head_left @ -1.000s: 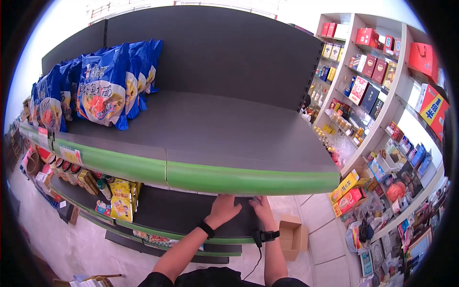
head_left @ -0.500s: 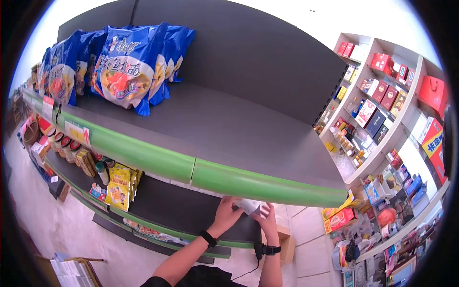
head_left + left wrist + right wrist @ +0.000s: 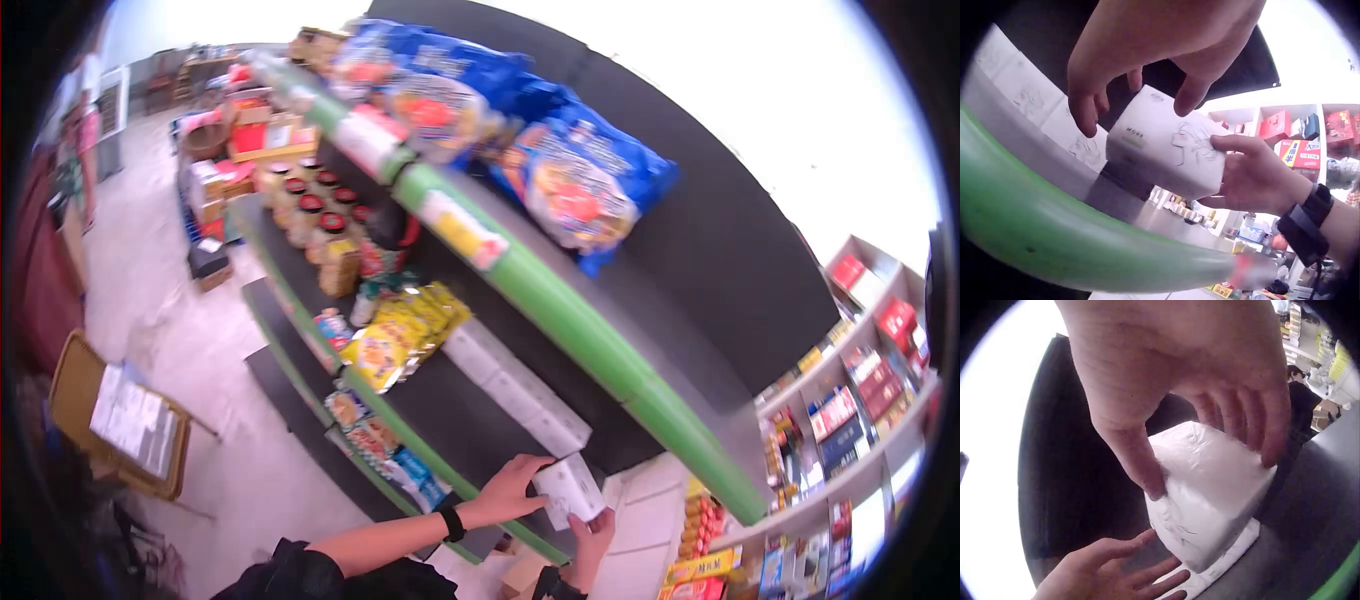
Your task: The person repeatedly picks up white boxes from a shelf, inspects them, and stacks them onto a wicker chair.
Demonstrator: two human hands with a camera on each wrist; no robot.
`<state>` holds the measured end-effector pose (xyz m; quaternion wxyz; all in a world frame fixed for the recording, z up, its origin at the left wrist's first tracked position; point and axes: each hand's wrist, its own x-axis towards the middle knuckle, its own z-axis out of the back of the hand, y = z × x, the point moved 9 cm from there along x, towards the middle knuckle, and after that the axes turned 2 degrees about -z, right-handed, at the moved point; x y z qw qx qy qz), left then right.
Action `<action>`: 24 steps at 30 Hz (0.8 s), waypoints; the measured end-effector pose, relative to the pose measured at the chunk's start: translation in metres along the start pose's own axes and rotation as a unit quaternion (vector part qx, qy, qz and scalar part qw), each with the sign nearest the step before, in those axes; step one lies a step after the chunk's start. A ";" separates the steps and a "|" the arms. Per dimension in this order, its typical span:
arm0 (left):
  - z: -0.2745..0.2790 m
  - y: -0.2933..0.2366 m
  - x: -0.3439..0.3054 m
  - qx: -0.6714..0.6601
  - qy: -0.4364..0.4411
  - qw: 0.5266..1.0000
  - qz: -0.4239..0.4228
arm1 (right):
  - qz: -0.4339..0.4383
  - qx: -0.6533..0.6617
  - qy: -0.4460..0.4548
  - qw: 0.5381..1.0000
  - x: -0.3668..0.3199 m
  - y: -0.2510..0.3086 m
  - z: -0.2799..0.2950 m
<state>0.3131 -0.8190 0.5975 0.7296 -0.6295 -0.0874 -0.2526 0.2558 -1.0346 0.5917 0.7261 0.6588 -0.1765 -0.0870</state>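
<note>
Fingers and thumb of my right hand grip a white, plastic-wrapped tissue pack with a line-drawn face on one side. My left hand is around the pack's other side. Its fingers look loosely spread in the right wrist view, thumb tip right at the pack's edge. The pack is tilted, close by the end of a row of matching white packs lying along the lower shelf. In the left wrist view, my right hand has its thumb on the drawn side.
The upper shelf's green edge runs diagonally above my hands. Blue noodle bags stand on that shelf. Yellow packets and red-lidded jars share the lower shelf. A chair with papers stands left; goods-filled shelving is at right.
My head view has swung left and tilted. The white pack, unseen at first and then partly under the shelf edge, now shows between my hands. The row of packs has come into view.
</note>
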 end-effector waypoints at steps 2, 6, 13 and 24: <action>0.044 -0.012 -0.027 -0.021 -0.024 0.999 0.000 | -0.003 0.065 0.033 0.997 -0.019 -0.005 -0.021; 0.139 -0.013 -0.114 -0.040 -0.041 0.996 0.062 | -0.056 0.108 0.205 0.971 -0.075 -0.003 -0.132; 0.305 -0.010 -0.357 -0.034 -0.182 0.940 0.288 | -0.155 0.056 0.520 0.838 -0.242 -0.011 -0.342; 0.380 -0.088 -0.656 -0.020 -0.531 0.756 0.383 | -0.126 -0.087 0.788 0.597 -0.506 -0.025 -0.521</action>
